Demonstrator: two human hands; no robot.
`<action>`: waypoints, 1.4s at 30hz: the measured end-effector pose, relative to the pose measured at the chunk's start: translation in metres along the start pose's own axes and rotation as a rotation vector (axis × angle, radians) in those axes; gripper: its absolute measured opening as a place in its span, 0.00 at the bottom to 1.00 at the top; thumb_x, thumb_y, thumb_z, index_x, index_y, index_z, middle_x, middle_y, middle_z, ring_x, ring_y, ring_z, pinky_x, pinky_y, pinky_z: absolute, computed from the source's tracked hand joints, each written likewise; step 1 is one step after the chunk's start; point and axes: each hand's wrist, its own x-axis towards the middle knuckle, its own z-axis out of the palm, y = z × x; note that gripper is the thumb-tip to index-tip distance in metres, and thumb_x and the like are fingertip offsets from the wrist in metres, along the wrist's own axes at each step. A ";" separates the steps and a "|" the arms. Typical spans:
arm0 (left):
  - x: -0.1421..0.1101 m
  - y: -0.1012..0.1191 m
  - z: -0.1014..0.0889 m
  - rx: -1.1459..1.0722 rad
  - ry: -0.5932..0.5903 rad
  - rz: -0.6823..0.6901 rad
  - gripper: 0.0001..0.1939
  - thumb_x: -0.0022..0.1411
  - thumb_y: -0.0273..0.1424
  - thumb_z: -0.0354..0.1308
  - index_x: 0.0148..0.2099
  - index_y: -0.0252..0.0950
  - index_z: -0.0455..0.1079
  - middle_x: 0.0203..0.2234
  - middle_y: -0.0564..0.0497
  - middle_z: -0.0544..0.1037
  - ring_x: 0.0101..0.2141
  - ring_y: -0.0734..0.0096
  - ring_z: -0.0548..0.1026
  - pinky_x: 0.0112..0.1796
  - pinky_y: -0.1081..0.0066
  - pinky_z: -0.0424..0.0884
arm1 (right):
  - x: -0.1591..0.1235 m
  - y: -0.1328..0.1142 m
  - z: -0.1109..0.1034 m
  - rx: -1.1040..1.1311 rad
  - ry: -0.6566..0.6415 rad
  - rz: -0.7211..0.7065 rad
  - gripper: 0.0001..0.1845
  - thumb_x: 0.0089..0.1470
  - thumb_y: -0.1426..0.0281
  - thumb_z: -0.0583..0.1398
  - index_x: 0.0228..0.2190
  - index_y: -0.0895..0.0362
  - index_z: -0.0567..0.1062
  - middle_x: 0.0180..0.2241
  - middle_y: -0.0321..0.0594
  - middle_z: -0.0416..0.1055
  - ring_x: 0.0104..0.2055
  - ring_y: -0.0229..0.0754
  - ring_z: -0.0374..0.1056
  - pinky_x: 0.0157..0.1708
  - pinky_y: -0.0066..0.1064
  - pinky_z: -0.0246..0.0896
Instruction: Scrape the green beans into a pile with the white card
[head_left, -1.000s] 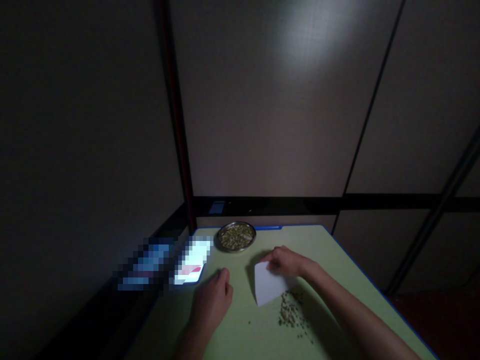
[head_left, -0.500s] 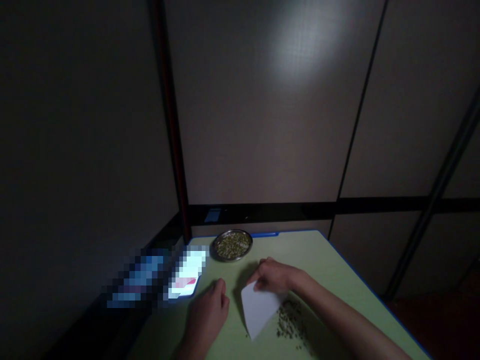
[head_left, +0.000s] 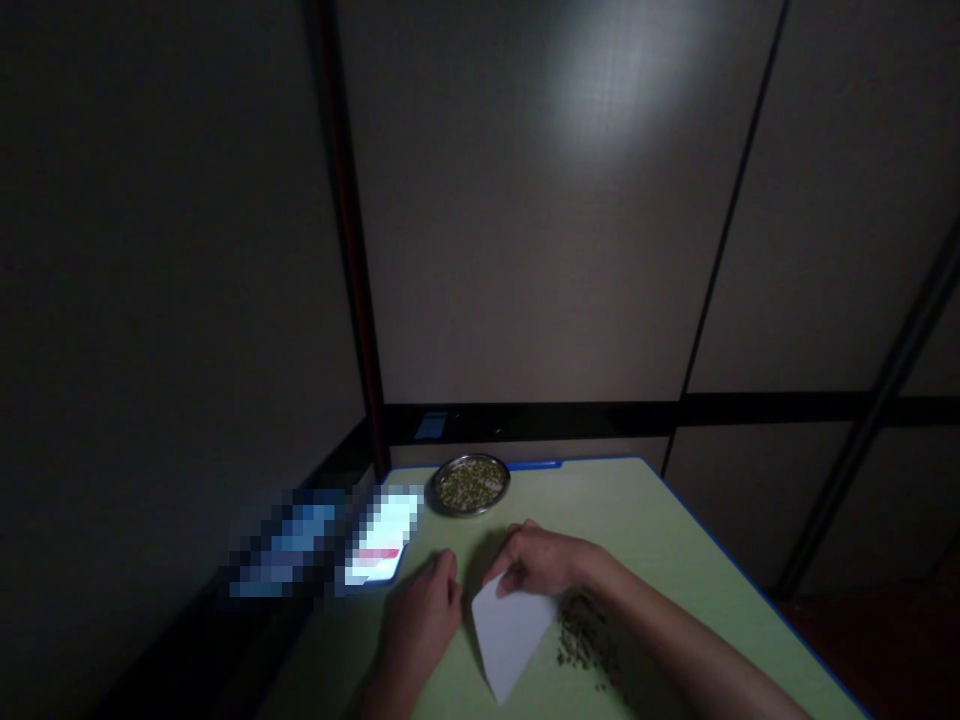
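Note:
My right hand (head_left: 534, 560) is closed on the top edge of a piece of white paper (head_left: 512, 632), pinched between thumb and fingers. The paper tilts, with its lower corner pointing toward me. Just right of it, partly under my right forearm, lies a scatter of small dark seed-like bits (head_left: 583, 640). My left hand (head_left: 425, 607) is curled into a loose fist left of the paper, apart from it. What its fingers hold, if anything, is hidden. Beyond both hands stands a round metal plate (head_left: 471, 512) filled with small green and pale bean-like pieces (head_left: 466, 483).
The pale green table (head_left: 607, 500) has a blue edge. A phone with a bright, blurred-out screen (head_left: 386, 530) lies at its left side. Cabinet panels (head_left: 525, 250) rise behind the table, and a dark wall (head_left: 165, 270) stands on the left.
My right hand and the paper have shifted slightly left and toward me. The left hand stays closed in nearly the same place. The whole view has tilted a little.

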 end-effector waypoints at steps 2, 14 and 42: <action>0.000 0.000 0.000 -0.006 -0.010 -0.005 0.03 0.61 0.28 0.50 0.37 0.41 0.61 0.34 0.53 0.77 0.36 0.70 0.74 0.31 0.71 0.56 | 0.001 -0.001 0.003 0.020 0.007 -0.022 0.15 0.54 0.69 0.61 0.44 0.48 0.79 0.39 0.34 0.79 0.42 0.38 0.73 0.49 0.28 0.56; 0.001 -0.002 0.006 0.005 0.028 0.027 0.05 0.63 0.27 0.46 0.38 0.40 0.61 0.31 0.53 0.75 0.32 0.72 0.73 0.29 0.71 0.53 | -0.003 -0.004 0.022 0.072 0.061 -0.079 0.12 0.54 0.69 0.62 0.41 0.50 0.80 0.36 0.36 0.80 0.41 0.38 0.73 0.54 0.32 0.50; 0.003 -0.003 0.004 0.040 -0.018 0.036 0.04 0.63 0.26 0.45 0.37 0.41 0.60 0.34 0.52 0.77 0.34 0.71 0.74 0.30 0.71 0.55 | -0.009 -0.030 0.049 0.238 0.193 -0.231 0.11 0.56 0.68 0.61 0.40 0.57 0.79 0.34 0.39 0.78 0.38 0.37 0.72 0.44 0.25 0.61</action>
